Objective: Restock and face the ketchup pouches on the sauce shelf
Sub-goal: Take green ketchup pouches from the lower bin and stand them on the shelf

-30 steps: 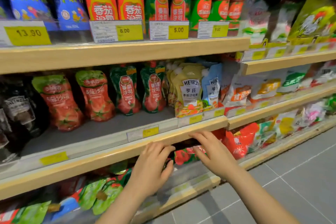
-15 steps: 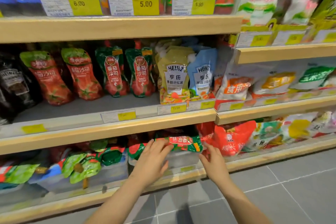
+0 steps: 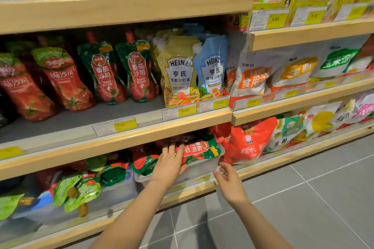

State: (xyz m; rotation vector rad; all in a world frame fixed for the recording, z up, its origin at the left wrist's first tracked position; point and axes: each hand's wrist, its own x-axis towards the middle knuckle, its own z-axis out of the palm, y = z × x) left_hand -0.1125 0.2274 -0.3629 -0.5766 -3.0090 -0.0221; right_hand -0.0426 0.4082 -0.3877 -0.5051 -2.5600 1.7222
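Note:
A green and red ketchup pouch (image 3: pixel 202 150) lies sideways over a clear plastic bin (image 3: pixel 199 170) on the bottom shelf, its red spout pointing right. My left hand (image 3: pixel 170 162) grips the pouch's bottom end, fingers on top and thumb below. My right hand (image 3: pixel 229 181) hovers by the bin's right corner with loosely curled fingers and holds nothing. On the middle shelf (image 3: pixel 125 139) two matching green ketchup pouches (image 3: pixel 119 73) stand upright, set back from the edge. Two red ketchup pouches with green tops (image 3: pixel 60 79) lean to their left.
Yellow and blue Heinz dressing pouches (image 3: pixel 192 75) stand at the middle shelf's right end. Another clear bin (image 3: pixel 119 190) with green pouches sits at bottom left. Red and white bags (image 3: pixel 249 143) fill the shelves to the right. Grey floor tiles (image 3: pixel 303 198) lie below.
The view has dropped and closed in on the bottom shelf. My right hand has let go of the pouch's spout end and moved down to the bin's corner. My left hand still holds the pouch.

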